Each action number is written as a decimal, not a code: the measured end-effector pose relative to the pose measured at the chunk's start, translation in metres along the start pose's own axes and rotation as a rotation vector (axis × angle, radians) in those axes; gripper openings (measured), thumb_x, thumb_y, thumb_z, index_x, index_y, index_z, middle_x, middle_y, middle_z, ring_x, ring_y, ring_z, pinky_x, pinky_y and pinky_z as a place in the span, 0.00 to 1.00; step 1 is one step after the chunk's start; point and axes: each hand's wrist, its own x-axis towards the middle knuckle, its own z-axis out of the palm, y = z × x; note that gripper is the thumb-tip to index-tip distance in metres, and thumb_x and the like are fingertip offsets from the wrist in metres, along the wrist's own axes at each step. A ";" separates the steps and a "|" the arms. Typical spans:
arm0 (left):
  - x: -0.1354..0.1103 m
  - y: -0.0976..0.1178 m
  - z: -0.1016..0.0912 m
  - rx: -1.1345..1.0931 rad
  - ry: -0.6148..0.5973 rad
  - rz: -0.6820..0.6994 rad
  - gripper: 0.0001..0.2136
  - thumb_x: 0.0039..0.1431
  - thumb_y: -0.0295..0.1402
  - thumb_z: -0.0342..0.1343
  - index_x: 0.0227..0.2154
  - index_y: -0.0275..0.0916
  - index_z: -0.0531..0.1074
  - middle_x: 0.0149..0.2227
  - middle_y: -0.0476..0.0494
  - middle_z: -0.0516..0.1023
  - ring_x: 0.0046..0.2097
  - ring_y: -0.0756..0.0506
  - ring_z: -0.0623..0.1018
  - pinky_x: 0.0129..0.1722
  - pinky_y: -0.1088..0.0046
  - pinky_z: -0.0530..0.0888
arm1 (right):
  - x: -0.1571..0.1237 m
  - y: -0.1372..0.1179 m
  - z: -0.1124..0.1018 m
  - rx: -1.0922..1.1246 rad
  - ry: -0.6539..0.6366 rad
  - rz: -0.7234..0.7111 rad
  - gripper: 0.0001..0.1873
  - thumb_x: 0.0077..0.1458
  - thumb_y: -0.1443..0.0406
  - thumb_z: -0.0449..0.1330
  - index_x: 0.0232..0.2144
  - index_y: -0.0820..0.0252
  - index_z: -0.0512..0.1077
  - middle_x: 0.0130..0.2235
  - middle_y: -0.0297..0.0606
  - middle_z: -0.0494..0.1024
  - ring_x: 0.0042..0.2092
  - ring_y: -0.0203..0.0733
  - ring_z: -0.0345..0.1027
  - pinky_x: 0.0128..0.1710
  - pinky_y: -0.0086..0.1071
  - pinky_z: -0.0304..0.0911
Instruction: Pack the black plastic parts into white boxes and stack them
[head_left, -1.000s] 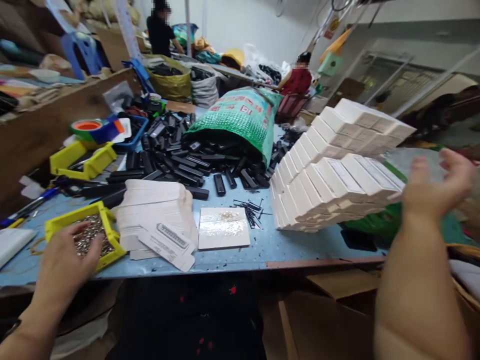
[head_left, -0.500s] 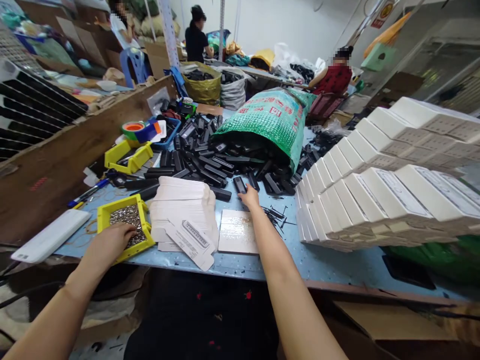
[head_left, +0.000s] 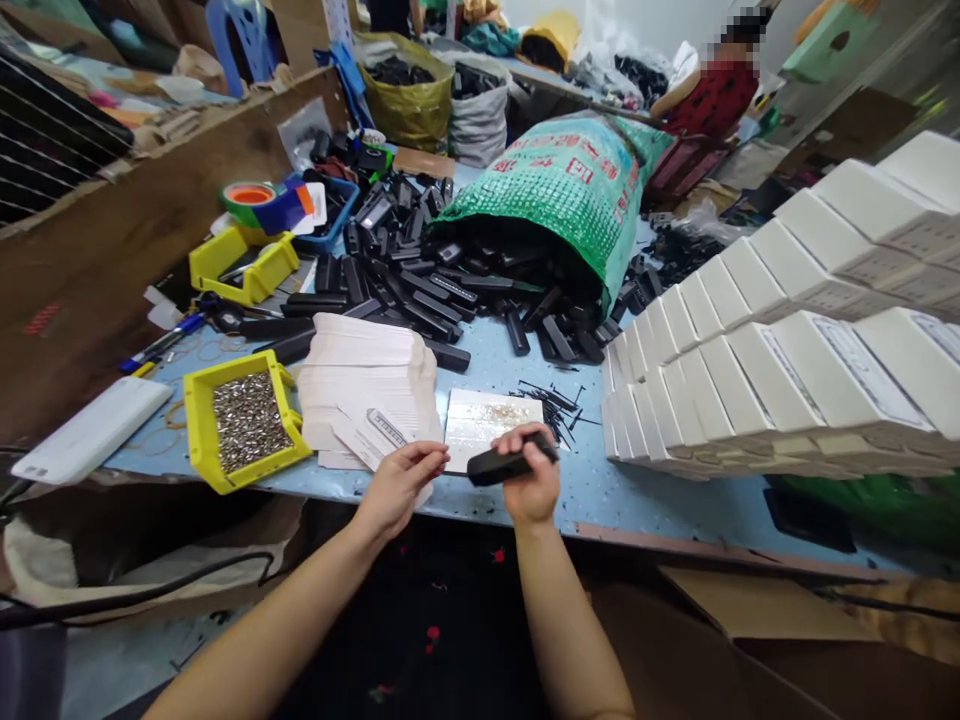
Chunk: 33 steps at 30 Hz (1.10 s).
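Note:
My right hand (head_left: pixel 534 475) is wrapped round a black oblong plastic part (head_left: pixel 499 465), held over the front of the table, its blunt end pointing left. Just left of that end, my left hand (head_left: pixel 409 482) is closed in a pinch; whatever sits at its fingertips is too small to make out. Behind both hands lies a shiny pale board (head_left: pixel 466 425), with thin black sticks (head_left: pixel 559 405) beside it. A yellow bin (head_left: pixel 196 425) of small shiny metal pieces (head_left: pixel 247 420) stands to the left. Flat white cartons (head_left: pixel 367 365) are stacked between bin and board.
Many black parts (head_left: pixel 431 310) spill from a green woven sack (head_left: pixel 555 190) at the back. White boxes (head_left: pixel 712 375) form a tall stack on the right. At left are a second yellow bin (head_left: pixel 244 265), tape rolls (head_left: pixel 251 195) and a white power bank-like block (head_left: pixel 94 430). A person (head_left: pixel 712 95) sits beyond.
My left hand has left the bin of metal pieces and moved right, pinched. My right hand has drawn back from the pile with a black part. The view has tilted down.

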 end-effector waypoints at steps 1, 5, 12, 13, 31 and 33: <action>0.000 -0.007 0.009 -0.016 -0.016 -0.002 0.13 0.40 0.39 0.68 0.29 0.37 0.79 0.30 0.45 0.80 0.33 0.50 0.76 0.38 0.74 0.73 | 0.002 -0.006 0.009 0.044 0.044 -0.088 0.08 0.49 0.59 0.59 0.29 0.55 0.66 0.24 0.27 0.64 0.26 0.33 0.62 0.35 0.33 0.64; -0.002 -0.020 0.018 0.007 -0.025 0.091 0.12 0.44 0.36 0.67 0.33 0.39 0.79 0.34 0.46 0.80 0.38 0.49 0.76 0.41 0.74 0.72 | 0.014 -0.019 0.029 0.107 0.176 -0.137 0.09 0.50 0.56 0.54 0.27 0.54 0.61 0.22 0.26 0.57 0.23 0.32 0.56 0.30 0.31 0.61; -0.004 -0.011 0.012 0.142 -0.038 0.190 0.12 0.41 0.33 0.67 0.29 0.39 0.72 0.26 0.50 0.77 0.31 0.50 0.76 0.35 0.74 0.72 | 0.010 -0.004 0.026 0.186 0.215 0.008 0.10 0.48 0.57 0.54 0.27 0.55 0.59 0.23 0.25 0.57 0.23 0.32 0.56 0.29 0.30 0.62; -0.005 -0.011 0.013 0.153 -0.037 0.199 0.12 0.41 0.33 0.68 0.28 0.39 0.71 0.25 0.51 0.77 0.31 0.50 0.77 0.34 0.74 0.73 | 0.009 -0.002 0.025 0.211 0.225 0.025 0.10 0.48 0.57 0.54 0.27 0.55 0.59 0.23 0.25 0.57 0.23 0.31 0.56 0.29 0.30 0.62; 0.003 -0.008 -0.013 0.915 -0.153 0.569 0.14 0.55 0.35 0.59 0.44 0.41 0.69 0.45 0.39 0.78 0.48 0.40 0.77 0.49 0.59 0.73 | 0.007 -0.001 0.003 0.025 0.275 -0.143 0.08 0.47 0.60 0.56 0.24 0.55 0.60 0.20 0.25 0.60 0.21 0.32 0.58 0.26 0.31 0.63; 0.014 0.010 -0.039 1.279 -0.305 0.709 0.25 0.53 0.29 0.59 0.55 0.42 0.64 0.59 0.35 0.68 0.60 0.37 0.67 0.59 0.52 0.62 | 0.008 -0.004 -0.011 -0.179 0.160 -0.335 0.08 0.46 0.61 0.59 0.23 0.55 0.63 0.20 0.26 0.63 0.23 0.35 0.62 0.28 0.33 0.64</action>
